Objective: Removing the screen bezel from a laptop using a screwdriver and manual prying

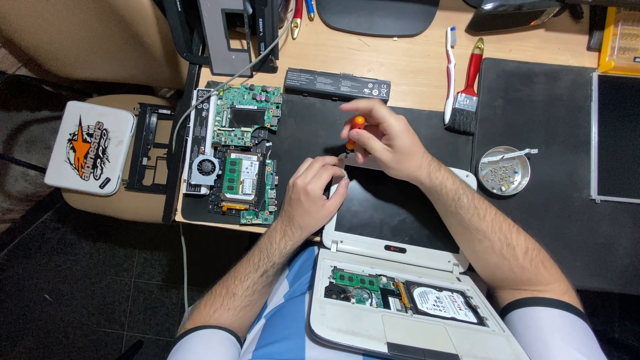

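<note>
A small white laptop (373,250) lies open in front of me, its dark screen flat on the black mat (547,133) and its base, with the cover off, showing a green memory stick and a hard drive. My right hand (387,137) holds an orange-handled screwdriver (354,131) upright at the screen's top left corner. My left hand (313,190) rests on the same corner of the white screen frame, fingers curled against it.
A bare green motherboard with a fan (237,157) lies at left, a black laptop battery (337,85) behind it. A red-handled brush (465,90), a toothbrush (450,67) and a metal dish of screws (504,171) sit at right. A framed dark panel (617,137) lies far right.
</note>
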